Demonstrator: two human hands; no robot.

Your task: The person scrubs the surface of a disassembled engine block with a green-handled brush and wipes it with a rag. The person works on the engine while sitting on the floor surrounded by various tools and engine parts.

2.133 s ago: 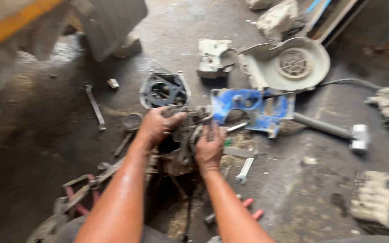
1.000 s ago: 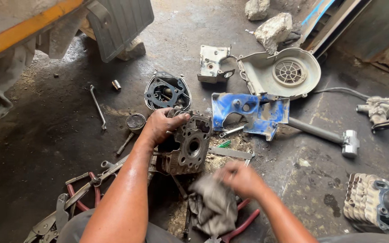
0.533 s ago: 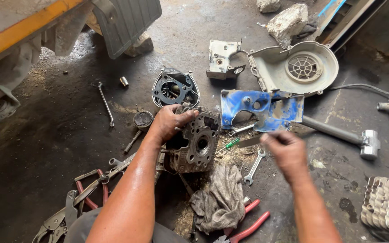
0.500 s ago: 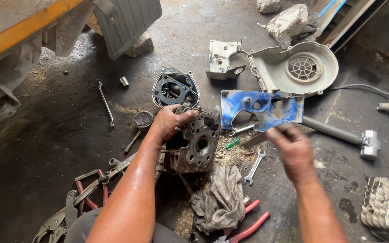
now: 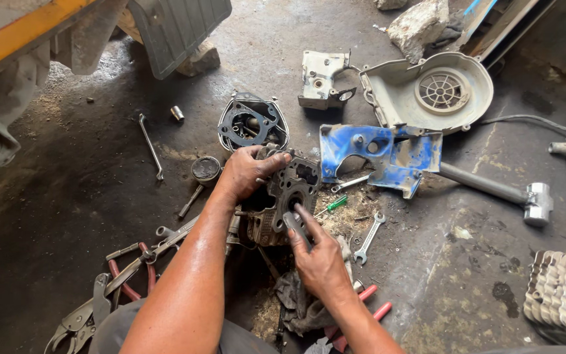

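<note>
Down on the stained concrete floor (image 5: 99, 196), the left hand (image 5: 247, 172) is gripping the top edge of a dark, greasy engine block (image 5: 286, 200), fingers curled over its rim and holding it propped up on its side. Meanwhile the right hand (image 5: 322, 262) is pressing against the block's flat machined face, its fingers lying stretched over a small dark flat piece held against the metal; what that piece is cannot be made out. The block is sitting near the middle of the view, just in front of the person's knees, with a dirty rag (image 5: 296, 298) lying under the right wrist and red-handled pliers (image 5: 368, 308) poking out beside it. Just beyond the block a black gasket cover (image 5: 251, 123) is lying flat, and to its right a blue sheet-metal shroud (image 5: 381, 154) is resting beside a grey fan housing (image 5: 437, 92). A small open-end wrench (image 5: 369, 237) and a green-handled screwdriver (image 5: 332, 204) are lying on gritty debris just right of the block. A piston (image 5: 204, 170) with its rod is lying to the left of the block, with a long spanner (image 5: 150, 145) further left. A hammer (image 5: 499, 191) is stretching out across the floor on the right, well apart from both hands.
</note>
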